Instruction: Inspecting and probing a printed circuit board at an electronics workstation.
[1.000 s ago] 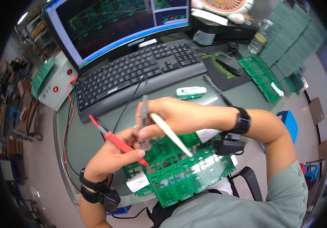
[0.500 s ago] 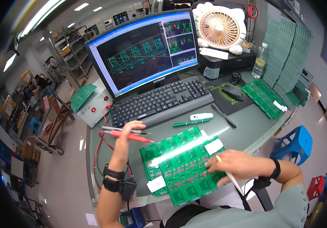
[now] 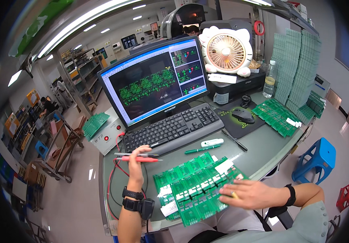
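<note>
My left hand (image 3: 137, 164) is closed around two test probes, a red test probe (image 3: 145, 159) and a grey test probe (image 3: 128, 154), their tips pointing right above the board. Green panels of circuit boards (image 3: 194, 184) lie overlapped at the table's front edge, with white paper labels (image 3: 224, 166) on them. My right hand (image 3: 245, 195) rests over the right end of the top panel, fingers stretched across its edge. A slim pale stick with a yellow end (image 3: 234, 195) is caught between its fingers; most of it is hidden.
Behind the boards lie a green pen (image 3: 198, 152), a white-and-green oval item (image 3: 212, 142) and a black pen (image 3: 235, 140). Keyboard (image 3: 174, 127), monitor (image 3: 154, 81), mouse (image 3: 243, 115) and fan (image 3: 226, 52) stand farther back. More green boards (image 3: 277, 115) are at right; a tester box (image 3: 106, 135) is at left.
My right hand has turned flatter onto the panel, hiding most of the pale stick. The left hand's probes are nearly level now. The screen drawing has turned brighter green, and the view has shifted.
</note>
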Action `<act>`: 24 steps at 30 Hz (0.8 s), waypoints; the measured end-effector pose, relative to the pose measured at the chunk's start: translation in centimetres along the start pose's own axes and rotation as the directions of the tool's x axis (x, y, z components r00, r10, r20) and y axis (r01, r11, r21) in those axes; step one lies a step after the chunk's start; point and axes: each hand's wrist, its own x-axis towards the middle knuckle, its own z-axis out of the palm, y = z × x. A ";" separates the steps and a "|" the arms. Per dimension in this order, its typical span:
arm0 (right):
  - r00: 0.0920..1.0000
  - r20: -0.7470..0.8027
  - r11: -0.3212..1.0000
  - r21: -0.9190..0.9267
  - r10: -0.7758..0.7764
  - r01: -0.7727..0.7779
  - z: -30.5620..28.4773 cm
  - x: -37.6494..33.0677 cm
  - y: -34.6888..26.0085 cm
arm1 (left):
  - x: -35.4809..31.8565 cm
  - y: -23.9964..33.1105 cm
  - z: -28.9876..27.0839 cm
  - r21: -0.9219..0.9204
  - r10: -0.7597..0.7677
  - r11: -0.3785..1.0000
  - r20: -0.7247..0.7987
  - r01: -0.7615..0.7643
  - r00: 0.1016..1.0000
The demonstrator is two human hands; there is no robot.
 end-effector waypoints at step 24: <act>0.571 0.093 -0.036 0.993 0.815 -0.110 1.0 4.0 9.1 | -3.6 7.7 4.3 0.002 -0.257 0.959 0.434 0.284 0.864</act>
